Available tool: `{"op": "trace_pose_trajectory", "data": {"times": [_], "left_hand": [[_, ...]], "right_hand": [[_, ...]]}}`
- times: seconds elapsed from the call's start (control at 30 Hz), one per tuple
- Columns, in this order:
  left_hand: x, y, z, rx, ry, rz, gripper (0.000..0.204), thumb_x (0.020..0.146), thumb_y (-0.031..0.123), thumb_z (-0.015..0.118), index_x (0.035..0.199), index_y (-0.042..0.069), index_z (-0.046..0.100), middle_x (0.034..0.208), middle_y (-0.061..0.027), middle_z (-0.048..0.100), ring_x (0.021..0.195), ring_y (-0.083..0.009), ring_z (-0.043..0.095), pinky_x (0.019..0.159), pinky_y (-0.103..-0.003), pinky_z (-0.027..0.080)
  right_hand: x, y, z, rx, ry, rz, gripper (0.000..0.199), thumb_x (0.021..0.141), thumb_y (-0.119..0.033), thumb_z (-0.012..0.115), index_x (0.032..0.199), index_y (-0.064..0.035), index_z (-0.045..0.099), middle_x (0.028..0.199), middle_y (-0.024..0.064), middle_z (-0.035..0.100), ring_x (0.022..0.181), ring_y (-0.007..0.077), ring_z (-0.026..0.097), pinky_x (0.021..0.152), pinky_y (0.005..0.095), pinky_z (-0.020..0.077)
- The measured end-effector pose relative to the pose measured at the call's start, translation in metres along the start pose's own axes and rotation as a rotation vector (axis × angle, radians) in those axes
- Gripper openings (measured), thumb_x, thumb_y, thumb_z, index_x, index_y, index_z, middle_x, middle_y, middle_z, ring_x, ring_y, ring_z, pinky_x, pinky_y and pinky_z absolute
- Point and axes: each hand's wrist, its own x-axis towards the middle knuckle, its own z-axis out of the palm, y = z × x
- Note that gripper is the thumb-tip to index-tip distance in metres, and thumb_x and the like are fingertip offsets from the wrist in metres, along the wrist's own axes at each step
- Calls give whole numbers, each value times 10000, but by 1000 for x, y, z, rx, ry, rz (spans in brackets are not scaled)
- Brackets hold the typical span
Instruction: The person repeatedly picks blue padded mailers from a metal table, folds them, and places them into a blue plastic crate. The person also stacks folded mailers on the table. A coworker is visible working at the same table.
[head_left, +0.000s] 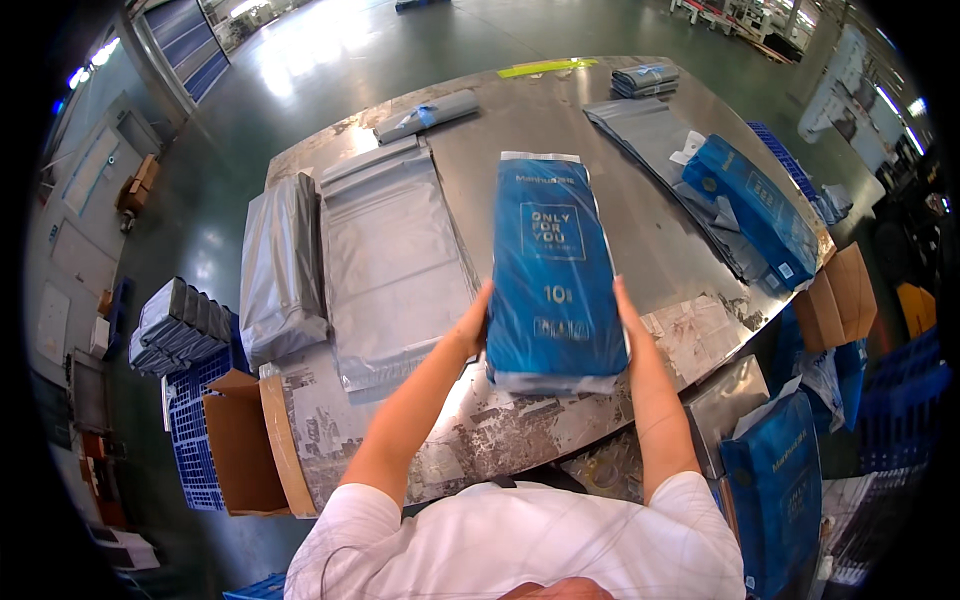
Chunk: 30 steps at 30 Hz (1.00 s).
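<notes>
A blue plastic-wrapped package [553, 265] with pale ends and light print is held between my two hands, over the middle of the metal-topped table. My left hand [477, 318] presses its left side and my right hand [626, 308] its right side; the fingers are partly hidden behind the package. Left of it lies a stack of flat grey plastic mailing bags [395, 270]. Beside that stack, farther left, sits a filled grey plastic parcel [282, 270]. Another blue package [755, 210] lies at the right edge, on grey bags [650, 150].
Rolled grey bags [427, 117] lie at the far left, folded ones [645, 80] at the far right. Cardboard boxes [240, 440] [838, 298] stand off both sides. A blue package [775, 495] stands low right. Left, wrapped grey parcels [185, 325] sit over a blue pallet [195, 435].
</notes>
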Motion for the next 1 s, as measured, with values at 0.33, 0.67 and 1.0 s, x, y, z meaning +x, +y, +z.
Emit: {"op": "trace_pose_trajectory", "data": {"times": [0.33,0.67,1.0], "left_hand": [[-120,-68,-29,404,119,407,895,753,136,670,1425,97,79,1401,-151,263,1276,-262,287,1029,-380,274],[-295,-156,-152,585,347,377,676,834,257,569,1363,40,208,1349,-158,324,1249,-234,299,1023,-370,247],[-187,-4,-276,1918,721,858,303,647,25,570,949,45,576,994,-124,529,957,-301,510,804,-372,445]], "right_hand": [[-33,123,11,90,-129,-313,678,747,-300,640,1287,-7,353,1138,137,524,1027,230,527,874,348,442],[-107,258,125,-74,-320,-177,970,674,-246,699,1411,-39,103,1401,128,253,1283,235,264,1044,357,228],[-109,224,145,-511,-602,201,1093,687,-104,721,1410,-86,-98,1443,138,130,1317,227,161,1059,374,191]]}}
